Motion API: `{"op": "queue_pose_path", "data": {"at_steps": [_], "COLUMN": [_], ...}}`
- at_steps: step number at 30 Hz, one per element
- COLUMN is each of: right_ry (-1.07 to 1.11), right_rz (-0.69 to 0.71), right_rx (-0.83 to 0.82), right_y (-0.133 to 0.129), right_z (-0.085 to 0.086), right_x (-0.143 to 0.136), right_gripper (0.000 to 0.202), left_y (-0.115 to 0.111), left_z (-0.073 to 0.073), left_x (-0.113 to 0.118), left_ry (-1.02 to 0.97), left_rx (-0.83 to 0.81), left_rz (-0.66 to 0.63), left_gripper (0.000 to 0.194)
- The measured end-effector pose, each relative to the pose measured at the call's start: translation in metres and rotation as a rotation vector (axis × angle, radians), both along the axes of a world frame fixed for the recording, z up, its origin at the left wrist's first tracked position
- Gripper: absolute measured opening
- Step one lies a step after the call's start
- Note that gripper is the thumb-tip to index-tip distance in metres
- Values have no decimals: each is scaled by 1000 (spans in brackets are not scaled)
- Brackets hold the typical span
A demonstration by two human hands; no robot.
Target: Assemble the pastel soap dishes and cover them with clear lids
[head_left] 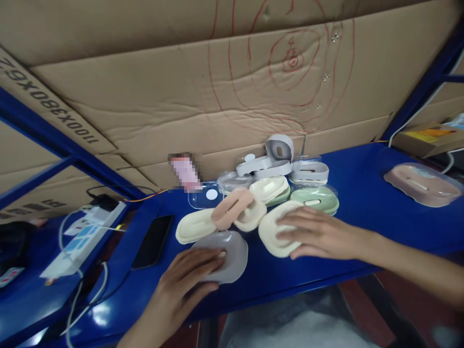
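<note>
My left hand (188, 273) rests over a grey soap dish (235, 256), its fingers across the top and the thumb along the near side. A cream soap dish (270, 232) is under the fingers of my right hand (311, 232), which grip it from the right, slightly blurred. Just beyond lie a peach slotted piece (232, 209) on another cream dish (253, 217), and a long cream dish (195, 226). A green dish with a clear lid (319, 200) sits behind my right hand.
Grey slotted parts (279, 150) and a clear lid (205, 195) lie at the back, against a cardboard wall (163, 87). To the left are a black phone (152, 241) and a power strip (85, 239) with cables. A lidded pinkish dish (416, 183) stands far right on the blue table (362, 183).
</note>
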State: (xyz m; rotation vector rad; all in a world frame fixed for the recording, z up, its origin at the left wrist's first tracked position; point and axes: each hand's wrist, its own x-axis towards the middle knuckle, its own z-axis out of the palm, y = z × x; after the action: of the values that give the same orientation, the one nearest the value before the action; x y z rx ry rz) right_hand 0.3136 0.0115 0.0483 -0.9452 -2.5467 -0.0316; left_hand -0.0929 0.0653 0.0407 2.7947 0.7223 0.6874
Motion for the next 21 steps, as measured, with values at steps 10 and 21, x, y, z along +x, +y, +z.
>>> {"op": "queue_pose_path", "data": {"at_steps": [10, 21], "right_ry": [12, -37], "right_rz": [-376, -1086], "right_rx": [292, 252], "right_y": [92, 48], "right_z": [42, 23], "right_x": [25, 160], "right_gripper": [38, 60], "left_y": [49, 132], "left_z": [28, 20], "left_x": [73, 160], "left_ry": [-196, -107], "left_rx": [134, 98], "left_rz": [6, 165], "left_gripper": [37, 32]}}
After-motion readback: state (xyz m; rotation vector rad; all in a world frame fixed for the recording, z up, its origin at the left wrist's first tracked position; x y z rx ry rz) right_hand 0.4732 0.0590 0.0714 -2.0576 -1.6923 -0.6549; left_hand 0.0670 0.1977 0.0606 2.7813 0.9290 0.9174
